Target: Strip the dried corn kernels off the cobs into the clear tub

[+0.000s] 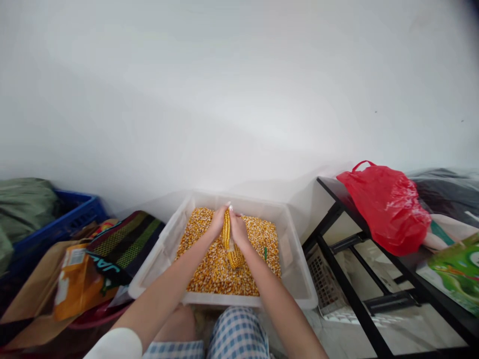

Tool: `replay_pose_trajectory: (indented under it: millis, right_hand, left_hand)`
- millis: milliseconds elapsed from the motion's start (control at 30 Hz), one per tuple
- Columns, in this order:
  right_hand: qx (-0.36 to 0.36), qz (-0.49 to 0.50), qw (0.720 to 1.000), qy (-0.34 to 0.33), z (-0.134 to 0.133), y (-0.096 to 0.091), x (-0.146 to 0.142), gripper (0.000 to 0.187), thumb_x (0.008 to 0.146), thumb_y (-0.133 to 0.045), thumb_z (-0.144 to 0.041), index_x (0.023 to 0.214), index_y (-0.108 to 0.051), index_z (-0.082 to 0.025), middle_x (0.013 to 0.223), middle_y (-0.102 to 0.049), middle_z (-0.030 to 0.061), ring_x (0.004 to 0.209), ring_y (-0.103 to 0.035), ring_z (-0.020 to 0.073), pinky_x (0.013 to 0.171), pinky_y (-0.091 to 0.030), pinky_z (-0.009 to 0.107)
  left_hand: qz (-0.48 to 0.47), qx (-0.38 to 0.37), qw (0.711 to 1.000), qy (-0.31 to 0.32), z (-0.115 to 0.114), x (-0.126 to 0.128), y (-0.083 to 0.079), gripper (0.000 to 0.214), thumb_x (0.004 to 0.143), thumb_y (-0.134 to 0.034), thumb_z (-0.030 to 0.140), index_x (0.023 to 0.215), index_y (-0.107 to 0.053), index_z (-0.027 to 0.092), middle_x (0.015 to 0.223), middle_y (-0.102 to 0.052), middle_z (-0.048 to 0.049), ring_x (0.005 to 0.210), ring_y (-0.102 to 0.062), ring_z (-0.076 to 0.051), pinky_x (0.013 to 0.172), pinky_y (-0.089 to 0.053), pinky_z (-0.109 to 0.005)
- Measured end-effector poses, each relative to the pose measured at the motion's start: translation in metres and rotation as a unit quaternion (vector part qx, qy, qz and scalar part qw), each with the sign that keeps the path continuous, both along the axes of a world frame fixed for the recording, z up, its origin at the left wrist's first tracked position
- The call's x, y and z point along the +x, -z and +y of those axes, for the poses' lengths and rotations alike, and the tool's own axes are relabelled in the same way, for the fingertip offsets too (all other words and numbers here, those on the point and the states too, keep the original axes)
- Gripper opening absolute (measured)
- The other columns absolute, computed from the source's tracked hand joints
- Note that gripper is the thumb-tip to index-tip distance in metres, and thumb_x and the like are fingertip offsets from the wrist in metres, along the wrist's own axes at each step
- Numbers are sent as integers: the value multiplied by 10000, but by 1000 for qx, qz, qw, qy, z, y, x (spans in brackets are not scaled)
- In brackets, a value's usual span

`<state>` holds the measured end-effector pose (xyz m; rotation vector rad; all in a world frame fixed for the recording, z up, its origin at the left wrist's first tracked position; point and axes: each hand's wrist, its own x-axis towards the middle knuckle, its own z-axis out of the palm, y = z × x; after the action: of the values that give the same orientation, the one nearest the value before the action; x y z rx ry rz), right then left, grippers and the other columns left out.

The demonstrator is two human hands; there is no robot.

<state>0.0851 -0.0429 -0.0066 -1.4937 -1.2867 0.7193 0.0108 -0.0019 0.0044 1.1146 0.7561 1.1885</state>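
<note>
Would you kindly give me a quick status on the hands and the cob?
Left hand and right hand both shut on corn cob. Cob near upright over white tub of loose kernels. Nothing blocking it.

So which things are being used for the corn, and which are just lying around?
In use:
- corn cob, held by the left hand and right hand
- loose kernels
- clear tub holding them

Just lying about:
- red bag
- blue crate
- orange packet
- white basket
</note>
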Motion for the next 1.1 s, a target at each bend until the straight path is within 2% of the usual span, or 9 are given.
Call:
replay_pose_trajectory:
  millis: [133,300,433,533,700,867,933,1000,1100]
  right_hand:
    - [23,-17,1000,-11,-4,-3,1,643,854,-185,-606,796,-662,-178,782,-662,63,722,-599,155,652,-414,225]
    - [-40,-73,994,69,-5,-4,6,689,867,-131,-584,675,-625,-145,714,-638,124,647,-572,185,588,-385,256]
    - [-47,-67,995,52,-2,-6,9,705,851,-108,-615,616,-600,-168,639,-616,80,582,-549,169,538,-367,246]
    - [-46,-63,997,17,-1,-6,11,695,820,-161,-662,616,-612,-174,622,-605,61,602,-554,166,540,-370,240]
    - [-68,-59,996,14,-3,-5,14,693,809,-193,-676,656,-637,-167,630,-601,74,614,-556,166,584,-392,249]
    - [-83,-51,995,25,-2,-4,20,690,826,-177,-654,606,-614,-168,592,-585,75,584,-556,176,610,-418,280]
    - [-67,-15,998,-4,0,-2,19,660,816,-218,-656,629,-626,-173,603,-594,60,617,-569,177,645,-433,285]
    - [-26,55,997,-53,2,1,15,588,794,-312,-651,734,-653,-176,679,-625,47,715,-587,176,721,-438,283]
    - [24,149,983,-107,6,5,6,518,761,-424,-623,905,-646,-178,813,-649,38,854,-586,171,820,-421,281]
  left_hand:
    - [103,120,986,-59,4,-3,5,351,751,-436,453,568,-528,168,544,-547,-14,621,-517,-169,654,-409,-287]
    - [126,152,977,-80,2,-2,11,292,750,-465,414,584,-498,175,575,-494,17,615,-467,-138,656,-381,-264]
    - [142,167,972,-88,1,-1,10,319,796,-403,410,604,-498,174,584,-501,7,614,-458,-142,652,-379,-267]
    - [152,179,969,-80,-1,-2,6,344,812,-372,413,629,-529,168,625,-549,-12,651,-484,-161,671,-386,-278]
    - [162,199,965,-59,-7,-5,6,304,790,-426,403,649,-562,170,656,-575,-15,674,-504,-168,707,-384,-280]
    - [147,172,972,-62,-7,-3,9,304,761,-468,432,598,-525,182,593,-538,7,629,-487,-153,685,-381,-273]
    - [130,143,979,-71,-3,-1,8,350,771,-426,467,589,-515,182,574,-543,1,626,-501,-160,675,-396,-282]
    - [106,104,986,-71,2,1,7,421,778,-360,521,590,-519,179,546,-555,-16,618,-531,-174,661,-418,-294]
    - [43,20,998,-30,8,1,6,549,758,-270,605,610,-557,161,523,-580,-51,625,-581,-201,644,-448,-311]
